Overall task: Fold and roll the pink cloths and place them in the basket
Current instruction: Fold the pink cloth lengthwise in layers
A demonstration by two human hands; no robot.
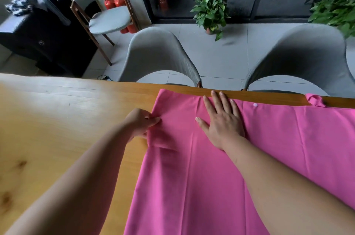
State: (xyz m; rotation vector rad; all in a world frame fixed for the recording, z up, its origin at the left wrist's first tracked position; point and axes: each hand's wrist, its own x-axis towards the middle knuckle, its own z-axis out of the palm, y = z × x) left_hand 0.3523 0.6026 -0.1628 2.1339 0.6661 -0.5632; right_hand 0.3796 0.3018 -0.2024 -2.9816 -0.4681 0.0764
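A large pink cloth (192,167) lies spread flat over the right half of the wooden table (57,119), reaching the far edge. It has a white snap button (255,105) and a small pink loop (315,100) near its far side. My left hand (141,123) pinches the cloth's left edge, lifting it slightly. With straight, spread fingers, my right hand (221,121) presses flat on the cloth near the far edge. No basket is in view.
Two grey chairs (159,54) (299,56) stand pushed up to the table's far edge. A third grey chair (103,4), a black cabinet (44,38), red fire extinguishers (113,2) and potted plants (211,9) stand on the floor beyond.
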